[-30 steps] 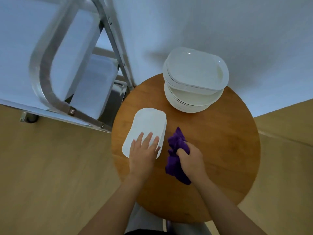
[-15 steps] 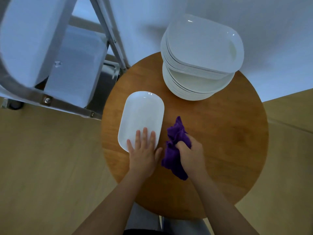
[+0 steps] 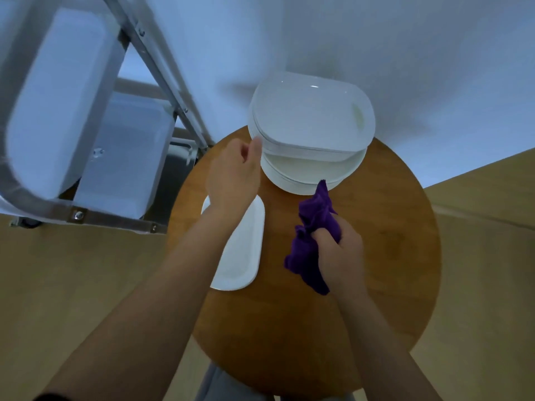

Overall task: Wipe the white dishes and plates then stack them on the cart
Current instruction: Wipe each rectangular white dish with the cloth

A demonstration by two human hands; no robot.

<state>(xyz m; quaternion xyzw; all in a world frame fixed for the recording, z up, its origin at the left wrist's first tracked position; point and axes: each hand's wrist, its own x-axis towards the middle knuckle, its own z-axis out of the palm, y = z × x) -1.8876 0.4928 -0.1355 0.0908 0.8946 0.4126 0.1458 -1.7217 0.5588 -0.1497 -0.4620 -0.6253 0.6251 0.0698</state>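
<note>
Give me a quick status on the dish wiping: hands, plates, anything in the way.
Left hand at the plate stack's edge, grip unclear. Right hand holds purple cloth. One oval plate on round table. Nothing blocking.

Plate [image 3: 244,250] before stack [image 3: 311,131]

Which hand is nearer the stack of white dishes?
Left. The left hand reaches the edge of the stack of white dishes; the right hand grips the purple cloth below it.

Dim, bluish light; the cart [image 3: 58,117] is motion-blurred, and wide-angle distortion bends the edges.
</note>
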